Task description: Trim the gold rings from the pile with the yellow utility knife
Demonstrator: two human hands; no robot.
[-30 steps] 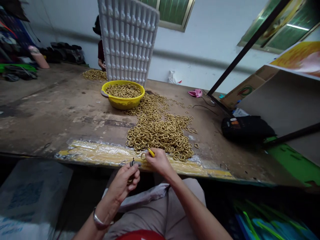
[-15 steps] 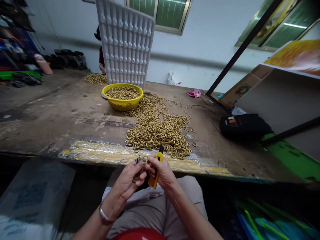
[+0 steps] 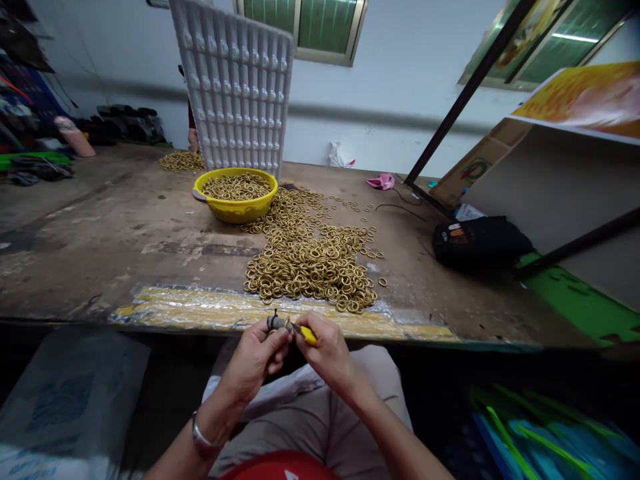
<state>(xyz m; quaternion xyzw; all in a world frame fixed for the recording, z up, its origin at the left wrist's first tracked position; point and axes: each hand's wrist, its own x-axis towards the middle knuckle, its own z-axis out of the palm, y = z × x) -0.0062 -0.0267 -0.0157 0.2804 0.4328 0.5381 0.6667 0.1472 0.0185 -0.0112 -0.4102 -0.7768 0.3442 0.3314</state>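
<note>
My left hand (image 3: 257, 353) is closed around a small gold ring (image 3: 287, 322), and a grey wrapping with a black tie (image 3: 273, 323) shows on its index finger. In my right hand (image 3: 325, 348) is a yellow cutter (image 3: 309, 335), its tip pointing left at the ring. Both hands meet just in front of the table's edge. Beyond them lies a large heap of gold rings (image 3: 310, 267). A yellow basin (image 3: 240, 211) full of the same rings stands behind the heap on the left.
An upright grey ribbed panel (image 3: 240, 93) stands behind the basin, partly hiding a person whose hand (image 3: 193, 140) is near a smaller ring pile (image 3: 181, 161). A black pouch (image 3: 480, 240) and a dark metal frame (image 3: 463, 100) are at right; a pink cloth (image 3: 381, 182) lies farther back.
The cutter has turned from upright to pointing left, its tip now at the ring between my hands. The whole view has shifted slightly, with the table's things farther left.
</note>
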